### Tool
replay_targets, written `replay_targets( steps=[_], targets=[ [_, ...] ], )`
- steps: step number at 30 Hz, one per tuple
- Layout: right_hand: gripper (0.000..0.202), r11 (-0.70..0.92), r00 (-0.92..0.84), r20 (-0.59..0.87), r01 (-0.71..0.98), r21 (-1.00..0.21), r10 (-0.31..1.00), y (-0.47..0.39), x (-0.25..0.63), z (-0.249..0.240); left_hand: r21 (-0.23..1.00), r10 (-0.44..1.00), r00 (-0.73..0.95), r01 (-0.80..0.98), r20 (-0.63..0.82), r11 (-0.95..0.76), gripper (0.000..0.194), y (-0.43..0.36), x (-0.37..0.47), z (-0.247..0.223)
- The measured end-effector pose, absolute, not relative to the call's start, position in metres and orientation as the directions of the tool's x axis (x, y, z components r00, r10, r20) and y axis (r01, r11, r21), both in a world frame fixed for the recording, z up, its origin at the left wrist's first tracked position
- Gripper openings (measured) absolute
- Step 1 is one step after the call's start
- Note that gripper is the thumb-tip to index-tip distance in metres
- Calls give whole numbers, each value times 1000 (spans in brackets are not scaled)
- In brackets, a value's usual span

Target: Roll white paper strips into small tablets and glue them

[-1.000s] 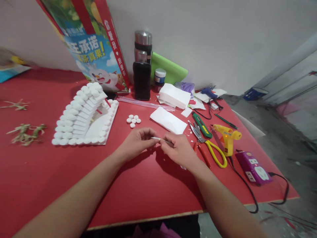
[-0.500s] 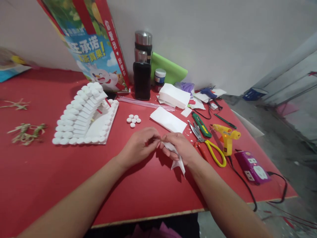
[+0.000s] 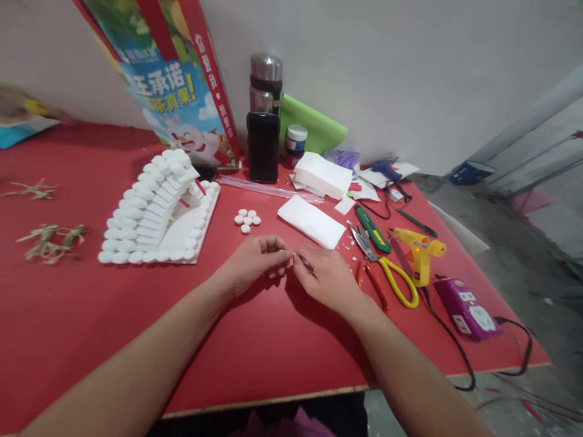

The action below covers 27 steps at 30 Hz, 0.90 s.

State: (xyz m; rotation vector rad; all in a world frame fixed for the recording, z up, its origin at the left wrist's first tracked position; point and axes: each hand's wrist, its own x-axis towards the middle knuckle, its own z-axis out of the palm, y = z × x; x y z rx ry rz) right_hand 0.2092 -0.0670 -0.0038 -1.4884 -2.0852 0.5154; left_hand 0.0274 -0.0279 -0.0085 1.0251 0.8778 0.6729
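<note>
Over the red table, my left hand (image 3: 259,262) and my right hand (image 3: 324,276) meet fingertip to fingertip. Both are closed in a pinch, thumb against finger. A tiny pale bit shows between the fingertips, too small to name. My right palm faces down and hides whatever lies beneath it. Just beyond the hands rests a folded white tissue (image 3: 312,221). Several round white discs (image 3: 246,229) sit in a small cluster to its left. Further left stands a white model (image 3: 155,212) with curved steps, edged with rows of similar discs.
On the right lie scissors (image 3: 395,280) with yellow and red handles, a green utility knife (image 3: 372,229), a yellow glue gun (image 3: 419,252) and a purple power box (image 3: 469,308) with cables. A black phone (image 3: 263,149) stands before a steel flask (image 3: 266,68). Tied straw pieces (image 3: 52,243) lie far left.
The white tissue piece that hung from my right hand is out of sight. My right hand has turned palm down, and its fingertips still meet those of my left hand.
</note>
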Motion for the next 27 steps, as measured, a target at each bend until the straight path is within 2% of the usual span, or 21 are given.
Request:
replay_targets(
  steps=[4, 9, 12, 15, 18, 20, 22, 27],
  targets=[
    [13, 160, -143, 90, 622, -766, 986, -68, 209, -4, 935, 842, 444, -20, -308, 353, 20, -27, 27, -4],
    [13, -71, -77, -106, 366, -928, 991, -69, 205, -7, 962, 862, 427, 100, -273, 255, 16, -27, 29, -2],
    [14, -202, -72, -215, 161, -966, 974, -69, 198, -7, 982, 910, 382, 151, -163, 113, 13, -31, 32, -6],
    [18, -274, -51, -275, 20, -962, 960, -68, 191, -5, 961, 942, 335, 252, 25, -115, 14, -36, 34, -10],
    [20, -258, -31, -258, -7, -966, 966, -69, 187, -4, 804, 897, 316, 416, 310, -424, 15, -39, 35, -16],
    [20, -249, -22, -249, 3, -969, 968, -69, 186, -4, 678, 823, 346, 467, 451, -568, 14, -38, 34, -20],
    [20, -263, -16, -262, -10, -965, 965, -69, 187, -4, 596, 764, 387, 479, 516, -645, 14, -36, 33, -23],
    [21, -270, -36, -269, -32, -962, 963, -67, 190, -4, 434, 644, 510, 478, 570, -764, 18, -30, 28, -24]
  ],
)
